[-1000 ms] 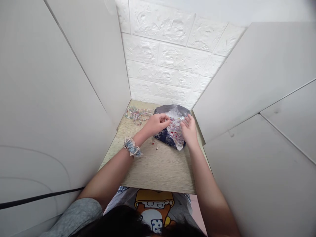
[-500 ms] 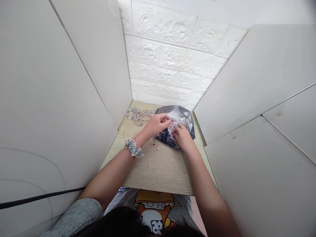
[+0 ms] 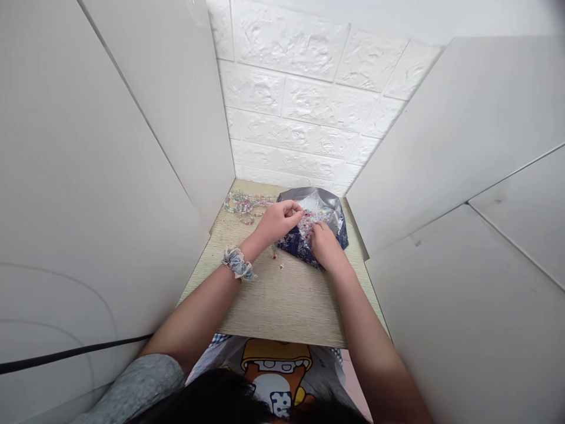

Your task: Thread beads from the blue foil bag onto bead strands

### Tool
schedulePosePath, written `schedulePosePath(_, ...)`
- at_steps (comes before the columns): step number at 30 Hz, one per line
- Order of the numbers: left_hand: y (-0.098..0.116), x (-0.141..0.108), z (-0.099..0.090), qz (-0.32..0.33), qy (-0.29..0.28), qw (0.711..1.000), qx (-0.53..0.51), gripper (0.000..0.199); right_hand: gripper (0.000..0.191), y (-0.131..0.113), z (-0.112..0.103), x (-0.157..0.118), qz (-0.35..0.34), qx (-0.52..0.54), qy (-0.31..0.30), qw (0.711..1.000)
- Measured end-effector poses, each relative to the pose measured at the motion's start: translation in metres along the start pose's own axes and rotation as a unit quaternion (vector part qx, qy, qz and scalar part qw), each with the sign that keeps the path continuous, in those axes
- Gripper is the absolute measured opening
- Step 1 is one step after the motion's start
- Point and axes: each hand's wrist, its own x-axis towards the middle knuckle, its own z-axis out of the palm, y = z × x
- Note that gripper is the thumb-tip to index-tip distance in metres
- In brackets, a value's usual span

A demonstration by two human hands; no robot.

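Observation:
A dark blue patterned bag with a silvery lining (image 3: 304, 193) lies spread at the back of the table. Small red and clear beads (image 3: 308, 219) rest in it. My left hand (image 3: 279, 221) is over the bag's left side, thumb and forefinger pinched together; whatever lies between them is too small to name. Among the beads is my right hand (image 3: 325, 242), its fingers curled and bent down; their tips are partly hidden. Strings of pastel beads (image 3: 242, 203) lie to the left of the bag. A red bead (image 3: 274, 256) and a small metal piece (image 3: 282, 266) lie in front of it.
The narrow wooden table (image 3: 282, 312) stands between white panels, the left panel (image 3: 132, 176) and the right panel (image 3: 441, 176). A white brick-pattern wall (image 3: 304, 100) closes off the back. A lacy blue scrunchie (image 3: 238, 263) circles my left wrist.
My right hand's fingers have drawn together and curled in a little among the beads. My left hand keeps its pinch in nearly the same place. The view has shifted slightly.

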Motion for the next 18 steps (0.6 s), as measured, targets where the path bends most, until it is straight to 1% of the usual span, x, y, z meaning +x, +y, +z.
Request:
schedulePosePath(3, -0.001, 0.000, 0.000, 0.007, 0.006, 1.000, -0.002, 0.020, 0.023, 0.001, 0.001, 0.000, 0.000, 0.004, 0.002, 1.000)
schedulePosePath(6, -0.002, 0.001, 0.000, 0.012, 0.022, 1.000, -0.006, 0.019, 0.035, 0.000, 0.003, 0.000, 0.004, 0.010, 0.012, 1.000)
schedulePosePath(7, -0.002, 0.001, 0.000, 0.013, 0.027, 1.000, -0.006, 0.019, 0.036, -0.001, 0.004, 0.001, 0.009, 0.014, 0.017, 1.000)
schedulePosePath(11, -0.003, 0.001, -0.001, 0.017, 0.032, 0.999, -0.009, 0.019, 0.026, -0.005, 0.008, 0.005, 0.043, 0.019, 0.039, 0.998)
schedulePosePath(13, -0.003, 0.001, -0.001, 0.019, 0.032, 0.999, -0.011, 0.019, 0.025, -0.007, 0.008, 0.007, 0.049, 0.016, 0.048, 0.998)
schedulePosePath(18, -0.004, 0.001, 0.000, 0.026, 0.033, 0.999, -0.009, 0.019, 0.024, -0.008, 0.006, 0.010, 0.048, 0.014, 0.039, 0.998)
